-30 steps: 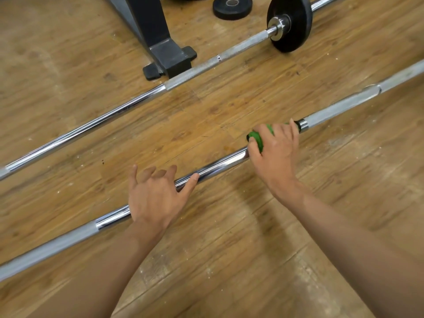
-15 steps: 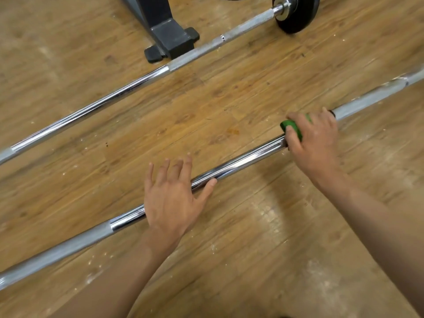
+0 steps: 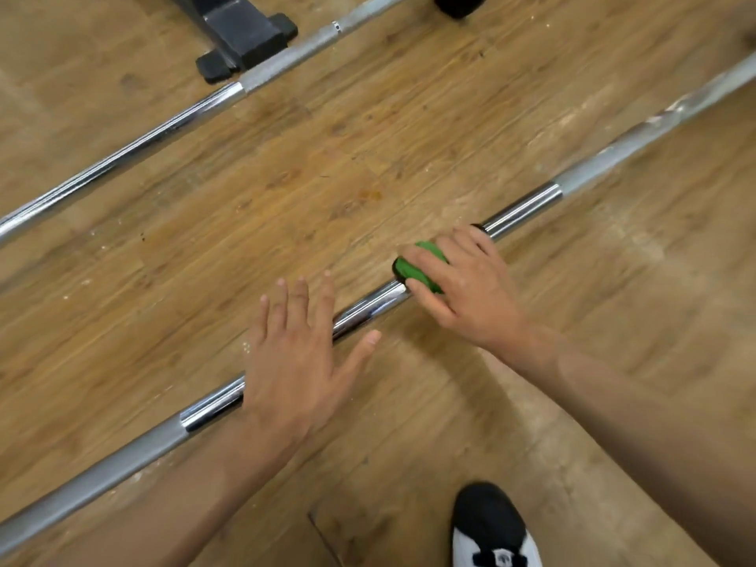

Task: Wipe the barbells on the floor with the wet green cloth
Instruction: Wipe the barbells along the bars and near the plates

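Left hand [image 3: 294, 362], fingers straight and released, flat on the long chrome steel barbell [image 3: 368, 311] crossing the wooden floor [image 3: 327, 157] from 8 to 2 o'clock. At its 2 o'clock, right hand [image 3: 462, 288] clenched on the crumpled wet green cloth [image 3: 425, 263], wrapped over that bar. Bar likely heavy, rigid, slick, prone to roll; cloth soft, best gripped around the shaft.

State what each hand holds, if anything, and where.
The right hand grips the green cloth, wrapped round the near barbell; the left hand, fingers straight, holds nothing.
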{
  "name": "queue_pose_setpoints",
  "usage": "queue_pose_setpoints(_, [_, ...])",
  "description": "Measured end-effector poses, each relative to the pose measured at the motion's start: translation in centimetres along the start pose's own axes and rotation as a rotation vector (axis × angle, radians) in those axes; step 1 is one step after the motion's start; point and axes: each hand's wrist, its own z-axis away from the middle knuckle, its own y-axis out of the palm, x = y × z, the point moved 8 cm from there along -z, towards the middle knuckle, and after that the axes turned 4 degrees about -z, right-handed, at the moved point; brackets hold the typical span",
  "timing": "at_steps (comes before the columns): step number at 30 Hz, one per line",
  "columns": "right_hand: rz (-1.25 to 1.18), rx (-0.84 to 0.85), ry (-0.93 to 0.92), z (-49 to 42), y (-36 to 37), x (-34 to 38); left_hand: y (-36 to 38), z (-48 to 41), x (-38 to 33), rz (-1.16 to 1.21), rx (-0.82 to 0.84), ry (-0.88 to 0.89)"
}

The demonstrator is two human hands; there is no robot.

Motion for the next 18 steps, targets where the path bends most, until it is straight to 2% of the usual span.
queue_pose_setpoints(3, [0.058, -0.071, 0.200, 1.2, -2.4, -6.3, -0.1, 0.9, -1.4, -0.050, -0.007, 0.159])
queue_pose_setpoints(6, [0.079, -0.031, 0.316, 2.4, -3.7, -10.5, 0.4, 1.7, -3.0, -0.109, -0.028, 0.371])
queue_pose_setpoints(9, [0.086, -0.062, 0.442, 4.0, -4.7, -10.3, 0.9, 3.0, -4.0, -0.139, -0.050, 0.556])
queue_pose_setpoints(11, [0.088, -0.105, 0.501, 5.5, -4.7, -7.7, 1.1, 4.0, -4.6, -0.148, -0.064, 0.611])
queue_pose_setpoints(16, [-0.057, 0.014, 0.248, 8.5, -3.3, 2.0, 1.7, 6.0, -6.3, -0.210, -0.061, 0.679])
queue_pose_setpoints(18, [-0.064, 0.057, 0.120, 9.7, -3.5, 3.4, 2.1, 6.8, -6.7, -0.190, -0.057, 0.696])
